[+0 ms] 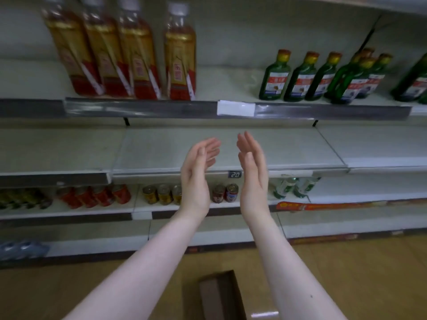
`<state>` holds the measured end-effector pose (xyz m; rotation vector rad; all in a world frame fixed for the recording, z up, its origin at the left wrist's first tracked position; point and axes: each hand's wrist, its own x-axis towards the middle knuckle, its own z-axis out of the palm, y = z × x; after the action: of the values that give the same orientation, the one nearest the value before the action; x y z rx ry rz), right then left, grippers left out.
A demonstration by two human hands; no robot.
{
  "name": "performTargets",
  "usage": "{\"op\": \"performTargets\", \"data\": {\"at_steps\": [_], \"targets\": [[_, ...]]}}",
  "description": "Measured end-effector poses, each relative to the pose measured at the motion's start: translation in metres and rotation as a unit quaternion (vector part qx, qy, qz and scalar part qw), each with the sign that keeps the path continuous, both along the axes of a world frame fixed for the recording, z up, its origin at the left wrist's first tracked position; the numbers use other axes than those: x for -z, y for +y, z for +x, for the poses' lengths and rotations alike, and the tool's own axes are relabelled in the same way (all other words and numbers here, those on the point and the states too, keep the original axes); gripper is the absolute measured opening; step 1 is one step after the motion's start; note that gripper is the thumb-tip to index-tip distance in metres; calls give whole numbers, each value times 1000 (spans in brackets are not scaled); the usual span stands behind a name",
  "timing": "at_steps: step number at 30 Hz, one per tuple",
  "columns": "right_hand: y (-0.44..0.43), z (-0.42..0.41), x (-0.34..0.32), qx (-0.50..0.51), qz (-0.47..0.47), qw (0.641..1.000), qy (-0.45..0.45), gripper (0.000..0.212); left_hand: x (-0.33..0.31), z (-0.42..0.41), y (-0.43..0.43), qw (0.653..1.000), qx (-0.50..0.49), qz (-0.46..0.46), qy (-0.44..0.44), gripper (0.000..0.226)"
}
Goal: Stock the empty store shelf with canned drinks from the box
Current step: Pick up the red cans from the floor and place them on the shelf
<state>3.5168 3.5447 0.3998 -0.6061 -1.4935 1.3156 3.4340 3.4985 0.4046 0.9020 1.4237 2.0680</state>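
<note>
Bare forearms rise from six o'clock, and between them on the wooden floor sits the brown cardboard box [221,296], its contents not visible. At centre, the left hand [196,179] and right hand [253,176] hover palms facing each other, fingers straight and spread loosely, holding nothing. Behind them lies the empty shelf [161,153], with a small "20" tag [235,174] on its front edge. Below it, toward eight o'clock, stand gold-topped cans [164,194] and red cans [97,196]. Tall amber bottles [129,54] stand at eleven o'clock and green bottles [300,77] at two.
</note>
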Motion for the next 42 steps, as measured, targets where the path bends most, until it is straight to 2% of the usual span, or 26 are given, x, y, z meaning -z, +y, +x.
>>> {"op": "performTargets", "data": {"at_steps": [4,8,16,20,26,30,37,42], "targets": [[-35,-11,-38,-51,32,998,33,46,-35,-7,-42,999,-41,29,14,37],[-63,-13,-49,-113,52,990,58,47,-55,-11,-88,993,-90,44,55,35],[-123,-32,-46,-251,1,964,87,47,-64,-3,-188,978,-203,13,54,38],[-163,-54,-58,-318,10,944,91,44,-73,-11,-242,961,-266,8,69,39],[-243,-108,-67,-405,25,911,67,46,-72,-39,-333,921,-382,-20,68,37],[-315,-150,-64,-450,29,891,51,40,-64,-76,-413,892,-448,-32,42,36],[-439,-215,-60,-489,53,870,17,46,-62,-139,-539,875,-481,-55,19,41],[-507,-257,-45,-507,15,861,-23,31,-43,-168,-610,858,-506,-83,-30,29]]}}
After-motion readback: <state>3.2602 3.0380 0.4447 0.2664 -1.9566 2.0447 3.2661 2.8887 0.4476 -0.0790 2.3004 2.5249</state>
